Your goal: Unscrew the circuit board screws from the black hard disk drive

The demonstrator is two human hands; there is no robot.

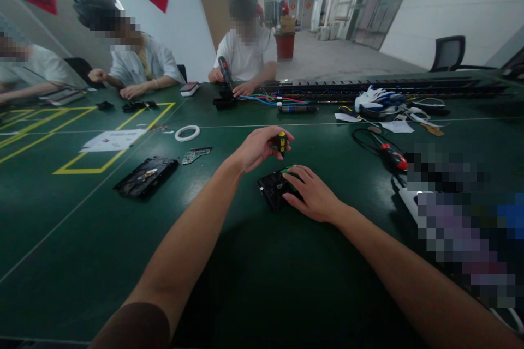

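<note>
My left hand (262, 148) is closed round a short yellow and black screwdriver (281, 143), held upright with its tip pointing down at a small black device (270, 190). The device lies on the green table, with a green part (289, 170) at its upper edge. Resting on the device's right side is my right hand (309, 191), its fingers spread and pressing it. Whether the screwdriver's tip touches the device is too small to tell.
Left of my arms lie a black casing (147, 175), a circuit board (196, 155) and a white tape ring (187, 133). A red and black screwdriver (393, 157) and gloves (377, 99) lie right. Across the table, a person (245, 49) holds a power driver (225, 70).
</note>
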